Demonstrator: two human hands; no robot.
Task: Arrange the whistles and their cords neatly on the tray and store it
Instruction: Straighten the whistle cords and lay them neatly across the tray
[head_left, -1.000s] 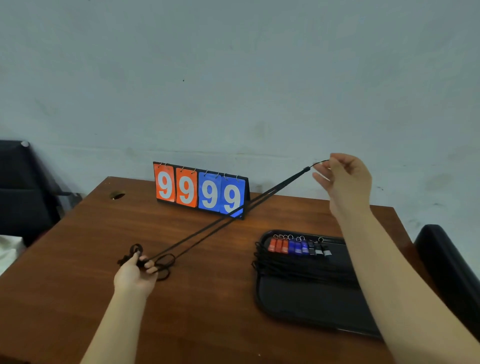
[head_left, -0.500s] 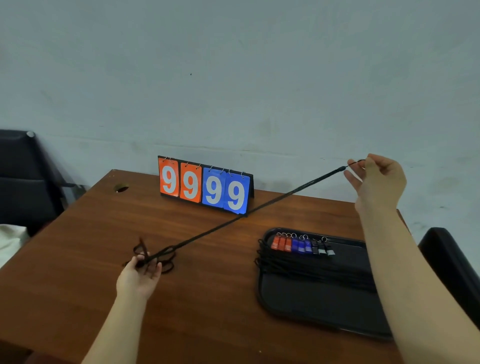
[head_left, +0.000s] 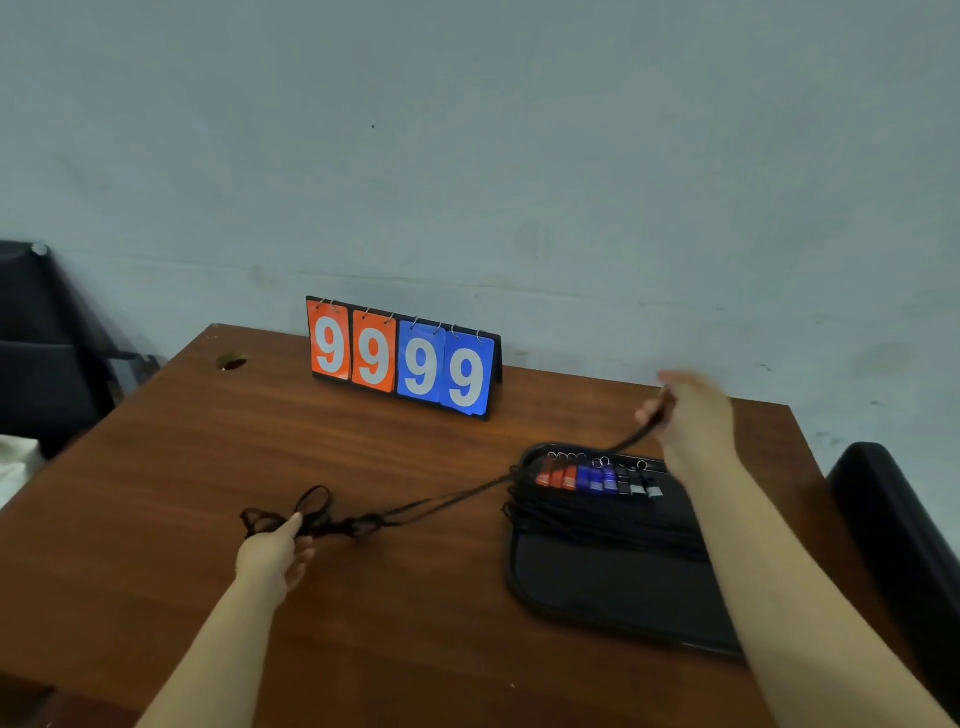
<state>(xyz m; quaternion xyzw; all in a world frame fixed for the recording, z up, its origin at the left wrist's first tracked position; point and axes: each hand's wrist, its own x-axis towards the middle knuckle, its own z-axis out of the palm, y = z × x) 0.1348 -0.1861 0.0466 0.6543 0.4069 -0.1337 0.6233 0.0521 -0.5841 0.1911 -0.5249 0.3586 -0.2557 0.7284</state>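
While the right hand (head_left: 691, 415) pinches the limp-looking, light cord (head_left: 441, 501) at its far end, the left hand (head_left: 272, 553) clamps its tangled loops; best held by both ends.

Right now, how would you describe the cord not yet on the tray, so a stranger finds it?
On the brown table, left of the black tray, one black cord runs from a tangle of loops held by the left hand to the right hand. Unlike the cords bundled on the tray by the whistles, it is stretched alone.
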